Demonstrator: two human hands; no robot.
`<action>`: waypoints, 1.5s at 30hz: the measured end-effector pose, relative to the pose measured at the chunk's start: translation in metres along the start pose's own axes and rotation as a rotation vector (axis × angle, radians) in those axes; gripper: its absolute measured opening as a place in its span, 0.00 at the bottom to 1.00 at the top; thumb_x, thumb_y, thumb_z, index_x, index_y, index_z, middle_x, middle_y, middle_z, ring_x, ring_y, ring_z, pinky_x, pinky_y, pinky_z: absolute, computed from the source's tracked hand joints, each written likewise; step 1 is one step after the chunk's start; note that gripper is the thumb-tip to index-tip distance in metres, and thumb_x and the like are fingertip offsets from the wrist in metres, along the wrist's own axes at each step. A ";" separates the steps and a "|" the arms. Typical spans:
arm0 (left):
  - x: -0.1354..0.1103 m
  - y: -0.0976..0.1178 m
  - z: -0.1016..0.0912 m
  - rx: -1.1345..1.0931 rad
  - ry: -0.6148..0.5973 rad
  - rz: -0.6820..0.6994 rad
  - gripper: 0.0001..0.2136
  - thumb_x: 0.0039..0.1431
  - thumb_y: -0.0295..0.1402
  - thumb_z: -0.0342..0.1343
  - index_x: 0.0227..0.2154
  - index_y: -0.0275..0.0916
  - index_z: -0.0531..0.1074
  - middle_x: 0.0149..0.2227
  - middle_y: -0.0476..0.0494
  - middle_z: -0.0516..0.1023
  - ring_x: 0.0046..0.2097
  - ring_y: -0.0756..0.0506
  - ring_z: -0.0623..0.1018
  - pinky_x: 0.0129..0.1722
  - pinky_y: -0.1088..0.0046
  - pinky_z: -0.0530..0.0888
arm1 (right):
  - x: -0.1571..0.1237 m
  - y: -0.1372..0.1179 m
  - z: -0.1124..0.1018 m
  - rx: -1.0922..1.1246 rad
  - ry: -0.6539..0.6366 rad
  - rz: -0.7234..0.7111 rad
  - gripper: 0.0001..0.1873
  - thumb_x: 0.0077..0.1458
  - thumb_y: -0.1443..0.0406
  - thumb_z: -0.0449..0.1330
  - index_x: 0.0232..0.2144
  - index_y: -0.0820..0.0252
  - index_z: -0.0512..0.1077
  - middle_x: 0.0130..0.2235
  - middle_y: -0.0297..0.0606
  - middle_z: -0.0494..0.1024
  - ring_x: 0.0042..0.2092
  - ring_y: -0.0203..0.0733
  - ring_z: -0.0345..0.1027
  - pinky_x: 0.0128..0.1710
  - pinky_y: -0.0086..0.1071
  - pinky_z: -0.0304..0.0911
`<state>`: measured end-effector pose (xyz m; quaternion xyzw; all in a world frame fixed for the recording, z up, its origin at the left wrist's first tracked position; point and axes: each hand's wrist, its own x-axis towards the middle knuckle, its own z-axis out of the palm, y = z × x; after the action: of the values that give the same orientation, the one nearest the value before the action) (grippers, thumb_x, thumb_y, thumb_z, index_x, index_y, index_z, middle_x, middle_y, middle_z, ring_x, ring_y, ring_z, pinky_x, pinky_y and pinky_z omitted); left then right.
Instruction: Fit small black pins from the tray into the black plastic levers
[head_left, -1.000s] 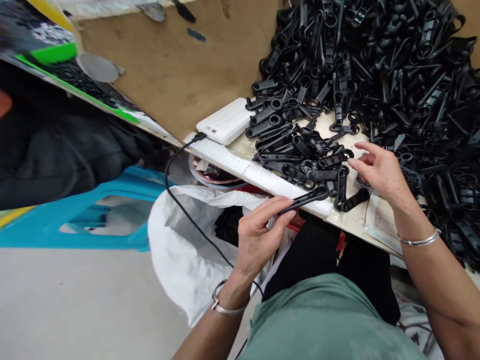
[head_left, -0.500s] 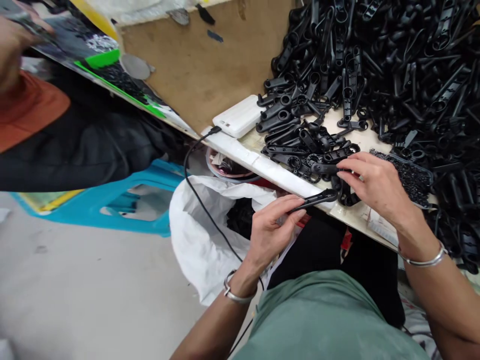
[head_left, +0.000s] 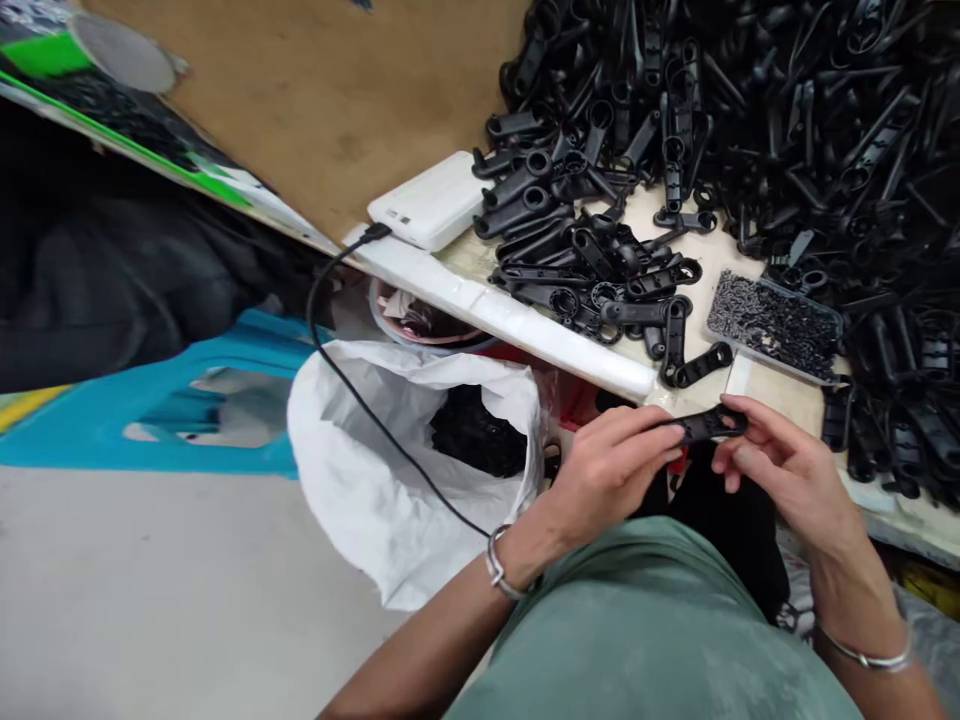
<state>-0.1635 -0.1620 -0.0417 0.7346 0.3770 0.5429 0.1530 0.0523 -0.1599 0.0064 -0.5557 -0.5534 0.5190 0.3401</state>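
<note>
My left hand (head_left: 619, 460) is closed on one end of a slim black plastic lever arm (head_left: 705, 426), held level just off the table's front edge. At the arm's other end is my right hand (head_left: 795, 475), its index finger on the tip and its thumb and other fingers curled just below. Loose lever arms of the same kind (head_left: 664, 340) lie on the table beyond my hands. A shallow clear box (head_left: 776, 325) of tiny dark pieces sits to their right.
A large heap of black lever arms (head_left: 750, 130) covers the back right. On the left stand a white power bank (head_left: 431, 200) with a black cable (head_left: 352, 390) and an open white sack (head_left: 337, 480) with black parts inside. A blue stool (head_left: 172, 400) is beside a person's dark clothing.
My left hand has brought its lever arm rightward and closer to my body. My right hand has left the arm on the pile and come down to the held one. The view has shifted right.
</note>
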 end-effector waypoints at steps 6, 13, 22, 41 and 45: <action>0.018 0.005 0.009 0.168 -0.124 0.191 0.10 0.67 0.36 0.56 0.43 0.34 0.74 0.41 0.40 0.83 0.41 0.47 0.79 0.43 0.67 0.75 | -0.005 0.021 -0.030 0.127 0.227 0.001 0.18 0.52 0.59 0.70 0.45 0.56 0.78 0.25 0.33 0.78 0.25 0.34 0.72 0.26 0.26 0.69; 0.047 -0.001 0.021 0.721 -0.246 0.188 0.04 0.65 0.28 0.56 0.40 0.36 0.75 0.41 0.41 0.81 0.42 0.41 0.77 0.44 0.59 0.68 | -0.009 0.036 -0.043 0.114 0.324 -0.035 0.17 0.51 0.60 0.70 0.45 0.56 0.79 0.23 0.32 0.76 0.24 0.32 0.70 0.24 0.25 0.68; 0.069 -0.037 -0.001 0.443 -0.156 0.224 0.10 0.68 0.25 0.49 0.38 0.36 0.76 0.46 0.42 0.81 0.45 0.47 0.77 0.46 0.68 0.75 | -0.010 0.048 -0.046 0.138 0.310 -0.078 0.16 0.52 0.63 0.69 0.45 0.55 0.79 0.30 0.33 0.78 0.24 0.31 0.70 0.23 0.27 0.70; 0.055 -0.029 0.015 0.680 -0.353 0.350 0.08 0.69 0.27 0.49 0.36 0.39 0.73 0.43 0.45 0.81 0.42 0.45 0.76 0.45 0.61 0.68 | -0.009 0.033 -0.038 0.359 0.366 -0.004 0.26 0.45 0.60 0.73 0.47 0.57 0.75 0.31 0.32 0.78 0.27 0.36 0.76 0.26 0.29 0.76; 0.059 -0.010 0.020 0.455 -0.274 0.292 0.04 0.67 0.34 0.55 0.40 0.39 0.72 0.44 0.43 0.82 0.44 0.45 0.77 0.45 0.62 0.74 | -0.013 0.031 -0.038 0.419 0.327 0.014 0.25 0.46 0.60 0.73 0.47 0.56 0.74 0.34 0.32 0.79 0.32 0.39 0.80 0.32 0.30 0.78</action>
<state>-0.1414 -0.1090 -0.0152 0.8628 0.3552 0.3567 -0.0459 0.0984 -0.1699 -0.0116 -0.5534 -0.3676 0.5281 0.5288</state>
